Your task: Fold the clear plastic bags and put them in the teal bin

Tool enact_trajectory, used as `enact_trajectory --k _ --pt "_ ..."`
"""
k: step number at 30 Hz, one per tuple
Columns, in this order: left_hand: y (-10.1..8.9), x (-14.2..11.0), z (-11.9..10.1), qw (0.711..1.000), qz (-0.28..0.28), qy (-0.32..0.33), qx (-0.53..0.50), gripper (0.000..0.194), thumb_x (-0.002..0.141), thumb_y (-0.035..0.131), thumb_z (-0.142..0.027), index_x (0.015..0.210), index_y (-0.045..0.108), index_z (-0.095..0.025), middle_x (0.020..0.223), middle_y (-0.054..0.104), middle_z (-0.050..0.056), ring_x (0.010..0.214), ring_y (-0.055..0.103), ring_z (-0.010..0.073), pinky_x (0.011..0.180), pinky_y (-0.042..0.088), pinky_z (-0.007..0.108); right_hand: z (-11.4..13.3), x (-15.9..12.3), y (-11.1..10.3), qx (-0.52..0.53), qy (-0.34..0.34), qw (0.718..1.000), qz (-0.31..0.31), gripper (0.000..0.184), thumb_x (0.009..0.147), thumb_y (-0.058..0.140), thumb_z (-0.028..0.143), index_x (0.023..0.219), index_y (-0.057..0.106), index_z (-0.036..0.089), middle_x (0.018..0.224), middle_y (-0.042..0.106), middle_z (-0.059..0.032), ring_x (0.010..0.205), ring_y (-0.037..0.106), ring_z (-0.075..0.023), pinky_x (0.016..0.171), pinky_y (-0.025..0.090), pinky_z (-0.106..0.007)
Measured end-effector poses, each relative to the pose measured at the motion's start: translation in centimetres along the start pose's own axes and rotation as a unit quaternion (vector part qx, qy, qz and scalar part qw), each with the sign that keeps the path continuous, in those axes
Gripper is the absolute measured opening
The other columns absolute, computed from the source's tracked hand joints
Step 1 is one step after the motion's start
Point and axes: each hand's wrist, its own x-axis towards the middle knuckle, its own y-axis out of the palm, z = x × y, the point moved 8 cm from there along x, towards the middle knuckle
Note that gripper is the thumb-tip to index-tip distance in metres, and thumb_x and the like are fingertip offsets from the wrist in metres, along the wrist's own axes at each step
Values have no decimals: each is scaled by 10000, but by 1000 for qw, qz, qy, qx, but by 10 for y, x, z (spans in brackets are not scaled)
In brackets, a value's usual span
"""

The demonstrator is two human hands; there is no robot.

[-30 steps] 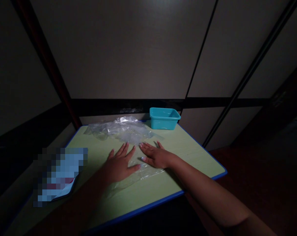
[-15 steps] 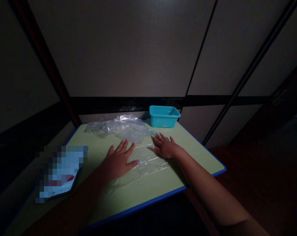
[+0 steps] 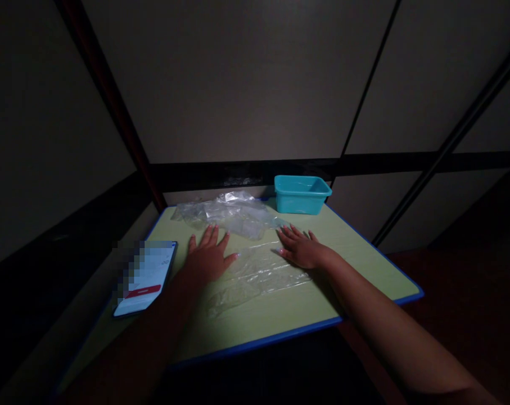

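A clear plastic bag (image 3: 263,275) lies spread on the pale green table (image 3: 288,323), creased and shiny in streaks. My left hand (image 3: 207,260) is flat with fingers apart, at the bag's left upper part. On its right side rests my right hand (image 3: 300,249), palm down and fingers spread, pressing on the plastic. Beyond my fingertips is a crumpled heap of clear plastic (image 3: 229,211); whether it joins the flat sheet I cannot tell. Neither hand grips anything.
A turquoise plastic basket (image 3: 301,202) stands at the table's back right. On the left lies a phone or tablet (image 3: 147,281) with a lit screen, partly blurred out. The table has a blue edge, and panelled doors (image 3: 246,84) rise behind it.
The view has turned left, so everything sits further right in the picture. My left hand has slid slightly up and away across the plastic, uncovering more of its near left corner.
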Motion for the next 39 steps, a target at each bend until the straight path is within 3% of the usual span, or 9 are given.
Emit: enact_trajectory --k 2,4,9,12,15,19,28,39 --pt "5 0 3 1000 16 -8 -5 665 859 315 -571 1406 263 -195 1491 137 139 1376 48 290 1015 121 615 0 0 0 -6 3 1000 1 719 862 157 609 1449 48 208 1501 -32 -50 1370 -56 -262 1022 58 -613" --pt "2 0 4 1000 -5 -11 -10 651 871 302 -552 1406 262 -184 1491 145 134 1376 63 285 1014 130 615 0 0 0 -8 5 1000 -1 713 866 150 603 1450 47 206 1501 -32 -50 1370 -57 -260 1023 63 -611" --pt "-25 6 13 988 -145 -29 -42 531 892 331 -430 1340 394 -152 1435 319 155 1337 215 302 1016 235 530 -1 0 -1 -4 16 1000 8 685 880 149 574 1449 43 208 1502 -36 -48 1369 -59 -256 1030 77 -599" --pt "-38 9 20 970 -225 -17 -86 452 871 379 -405 1177 541 -113 1218 545 155 1188 423 267 1000 304 398 -1 0 -1 3 17 1000 12 696 877 161 583 1450 40 205 1502 -33 -58 1366 -63 -264 1034 79 -591" --pt "-42 11 28 961 -255 -19 -101 343 830 442 -420 958 605 -147 970 618 107 1025 501 252 960 333 363 -1 1 0 9 11 1000 17 717 871 167 594 1449 27 195 1501 -45 -64 1364 -75 -268 1033 92 -589" --pt "-32 13 35 980 -180 -44 -68 320 806 458 -456 816 591 -166 861 598 96 947 509 265 894 365 365 -3 2 2 10 5 1000 10 759 851 196 620 1449 13 189 1500 -53 -65 1364 -77 -272 1031 101 -593" --pt "-13 14 41 997 -51 -54 -18 400 712 555 -531 882 585 -170 1028 554 122 1066 443 311 847 376 362 -7 3 6 22 8 999 32 818 811 267 668 1446 -1 228 1500 -75 -59 1359 -91 -289 1027 91 -602" --pt "-14 11 33 999 0 -32 -35 263 768 526 -427 819 555 -171 987 578 111 1024 458 276 830 381 345 -13 6 6 29 4 999 33 822 806 276 675 1444 -4 239 1496 -86 -70 1359 -97 -284 1010 87 -624"
